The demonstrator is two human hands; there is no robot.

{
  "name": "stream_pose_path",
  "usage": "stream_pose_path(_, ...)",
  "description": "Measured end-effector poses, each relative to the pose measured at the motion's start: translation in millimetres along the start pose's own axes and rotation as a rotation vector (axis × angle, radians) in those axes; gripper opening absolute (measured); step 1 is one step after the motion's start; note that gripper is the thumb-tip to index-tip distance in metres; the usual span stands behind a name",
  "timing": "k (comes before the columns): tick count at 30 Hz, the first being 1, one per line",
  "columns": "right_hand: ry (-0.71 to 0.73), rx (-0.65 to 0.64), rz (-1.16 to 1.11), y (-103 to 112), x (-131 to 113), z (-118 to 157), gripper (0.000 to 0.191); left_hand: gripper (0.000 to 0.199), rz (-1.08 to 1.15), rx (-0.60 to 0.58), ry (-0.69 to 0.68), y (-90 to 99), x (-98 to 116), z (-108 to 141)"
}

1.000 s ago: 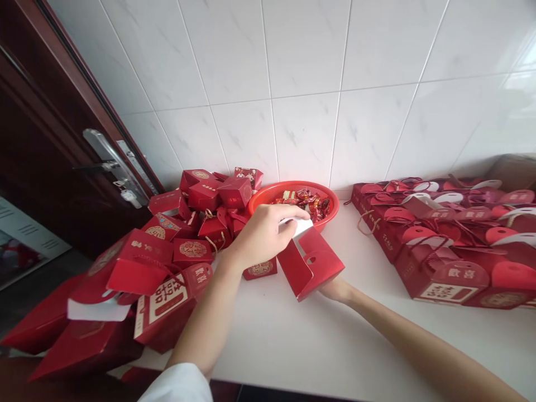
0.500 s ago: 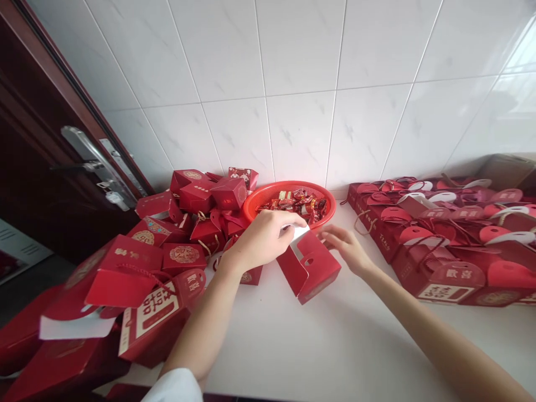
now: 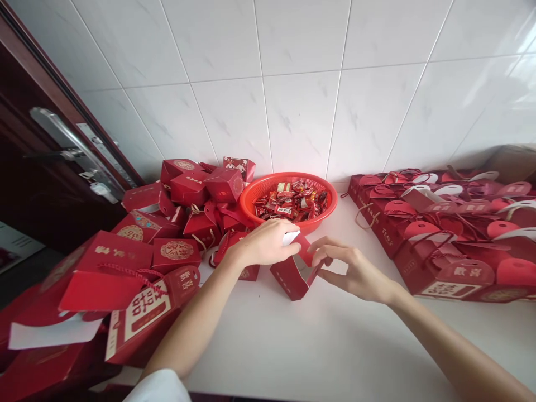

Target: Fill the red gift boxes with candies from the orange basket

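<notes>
Between my hands a red cardboard box (image 3: 291,277) stands on the white table, its top open and part of its inside showing. My left hand (image 3: 270,243) grips the far upper part of the box, by a flap with a white inner side. The thumb and fingers of my right hand (image 3: 345,265) pinch the right edge of the same box. Just behind my hands sits a red plastic basket (image 3: 247,204) holding several wrapped candies (image 3: 285,202).
Many red gift boxes (image 3: 176,251) are piled on the left, beside a dark door with a metal handle (image 3: 69,139). Rows of red boxes with cord handles (image 3: 444,268) stand on the right. A tiled wall (image 3: 301,123) rises behind the white table (image 3: 268,346).
My right hand has closed on the box's right edge. The box has opened wider at the top, showing its inside. The view has shifted slightly.
</notes>
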State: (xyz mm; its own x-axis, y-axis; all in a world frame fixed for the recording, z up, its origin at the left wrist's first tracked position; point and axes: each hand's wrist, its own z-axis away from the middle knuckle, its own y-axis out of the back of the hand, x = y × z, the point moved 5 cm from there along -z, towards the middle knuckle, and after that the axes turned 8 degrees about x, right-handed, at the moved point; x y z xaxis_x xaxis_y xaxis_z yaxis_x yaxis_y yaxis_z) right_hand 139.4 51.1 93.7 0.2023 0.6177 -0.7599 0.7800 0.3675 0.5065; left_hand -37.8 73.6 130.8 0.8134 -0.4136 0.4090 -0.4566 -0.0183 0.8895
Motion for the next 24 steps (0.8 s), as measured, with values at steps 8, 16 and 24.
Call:
stream_pose_path(8,-0.065,-0.035,-0.095,6.9,11.3,8.9,0.028,0.075,-0.008,-0.283,0.163,4.3,-25.4,13.1)
stream_pose_path(16,-0.095,-0.006,-0.086,0.9,2.4,8.2,0.027,0.049,0.113,-0.079,0.052,6.7,-13.7,8.8)
stream_pose_path(24,-0.237,0.020,-0.225,1.6,17.7,12.6,0.023,0.028,0.072,-0.007,0.093,-4.2,-17.7,-1.3)
